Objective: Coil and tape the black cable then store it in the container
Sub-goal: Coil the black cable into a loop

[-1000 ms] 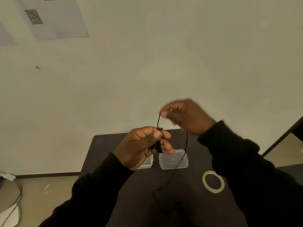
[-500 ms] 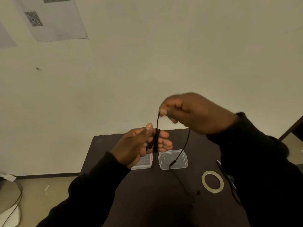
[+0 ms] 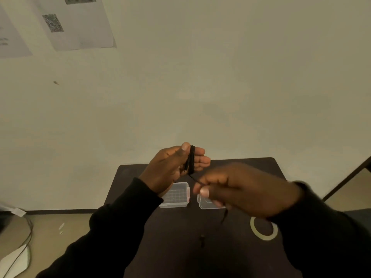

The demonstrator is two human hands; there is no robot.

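The black cable is wound in several loops around the fingers of my left hand, which is raised above the far end of the table with the thumb pressing the coil. My right hand is blurred, lower and to the right, pinching the free strand that runs down from the coil. The loose tail hangs below it toward the table. A small clear container sits open on the table beneath my left hand, and its clear lid lies beside it, partly hidden by my right hand. A tape roll lies at the right.
The dark table stands against a pale wall. Paper sheets with a printed code hang on the wall at upper left. Cables and a white object lie on the floor at left. A small dark piece rests on the table.
My right hand has swung down from above the coil to below and right of it, drawing the strand around my left fingers. My left hand rose slightly and the coil looks thicker.
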